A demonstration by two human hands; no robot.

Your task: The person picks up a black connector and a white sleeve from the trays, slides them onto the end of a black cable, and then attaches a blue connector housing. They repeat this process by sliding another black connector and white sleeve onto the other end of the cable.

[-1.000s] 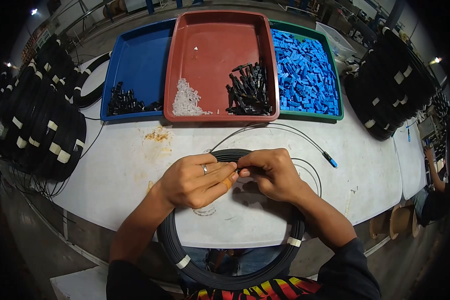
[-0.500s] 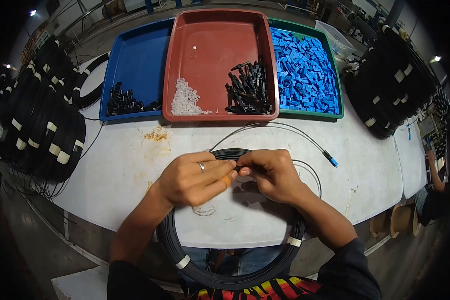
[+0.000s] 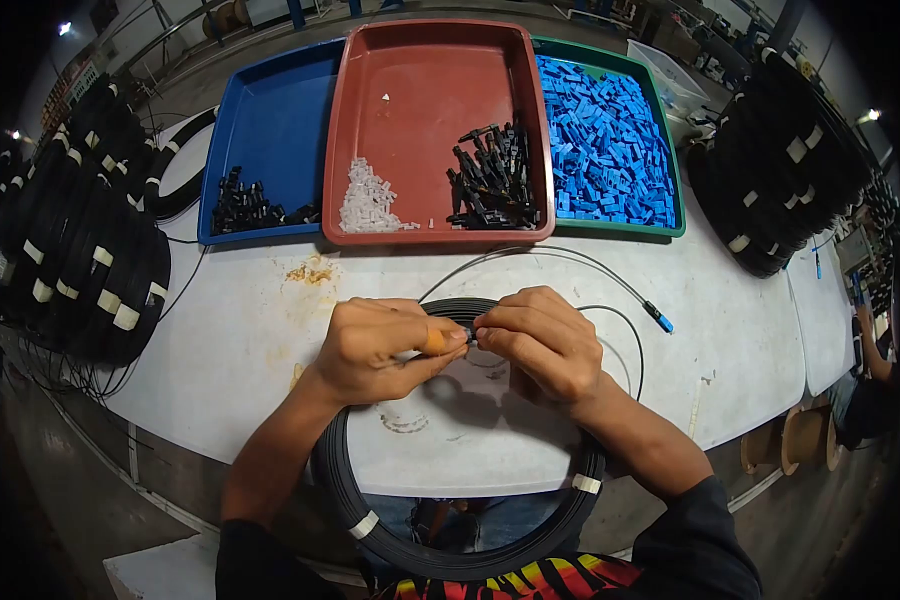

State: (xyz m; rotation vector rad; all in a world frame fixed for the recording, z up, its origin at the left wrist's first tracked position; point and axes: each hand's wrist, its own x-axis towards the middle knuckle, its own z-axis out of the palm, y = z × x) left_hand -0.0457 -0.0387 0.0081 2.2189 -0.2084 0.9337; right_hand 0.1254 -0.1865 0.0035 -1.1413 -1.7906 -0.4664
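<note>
A coil of black cable (image 3: 342, 480), bound with strips of white tape, lies over the table's front edge and reaches towards my body. At the coil's far side, my left hand (image 3: 380, 350) and my right hand (image 3: 545, 345) meet fingertip to fingertip. Between them they pinch a small dark cable connector (image 3: 471, 335), mostly covered by the fingers. Orange tape wraps one finger of the left hand. One cable end arcs out to the right and finishes in a connector with a blue tip (image 3: 660, 318), resting on the table.
Behind the coil stand a blue tray (image 3: 280, 100) with black parts, a red tray (image 3: 435, 75) with clear and black pieces, and a green tray (image 3: 678, 200) full of blue connector parts. Stacked cable coils rise at left (image 3: 80, 260) and right (image 3: 790, 160).
Both hands have turned and shifted their grip on the small part. The left fingers have curled in, and the right fingers now lie over the top. The coil has barely moved.
</note>
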